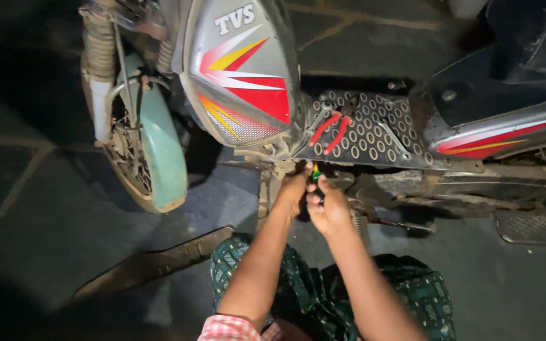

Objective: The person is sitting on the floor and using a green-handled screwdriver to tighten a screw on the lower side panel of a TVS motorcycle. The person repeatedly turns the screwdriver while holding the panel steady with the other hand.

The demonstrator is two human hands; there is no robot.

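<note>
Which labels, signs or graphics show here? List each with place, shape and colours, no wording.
White lettered badge: top of the grey front side panel, short row of raised letters.
Flame-like decal: below the badge, pointed stripes in red, yellow, white and pink.
Stripe decal: right body panel, long red, white and yellow streak.

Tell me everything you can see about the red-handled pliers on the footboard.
The pliers lie flat on the moped's perforated metal footboard, just behind the front panel. Two red handles, slightly spread, point down toward the board's near edge; the dark metal head points up and away. No hand touches them.
</note>
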